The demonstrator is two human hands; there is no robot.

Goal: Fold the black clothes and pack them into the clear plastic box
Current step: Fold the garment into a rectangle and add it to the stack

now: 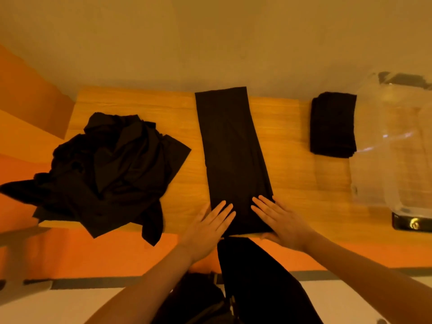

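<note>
Seen from the head camera, a person's two hands rest flat on the near end of a long black garment (231,155), folded into a narrow strip that runs from the near edge of the wooden table (294,183) toward twelve o'clock, its far end reaching past the table's back edge against the wall. The left hand (210,228) lies open with straight fingers spread over the strip's near left corner, partly on the wood; the right hand (278,220) lies open too, fingers straight, pressing the near right corner at the table's edge. The strip sits between and just ahead of both hands. At about ten o'clock from the hands, a loose pile of black clothes (109,169) spills over the table's left and near edges. At about two o'clock, a neat stack of folded black clothes (333,125) sits just beside the clear plastic box (392,146), which stands at the table's right end. A small dark object with a shiny mark lies near the box's closest corner; no writing or label can be read anywhere.
</note>
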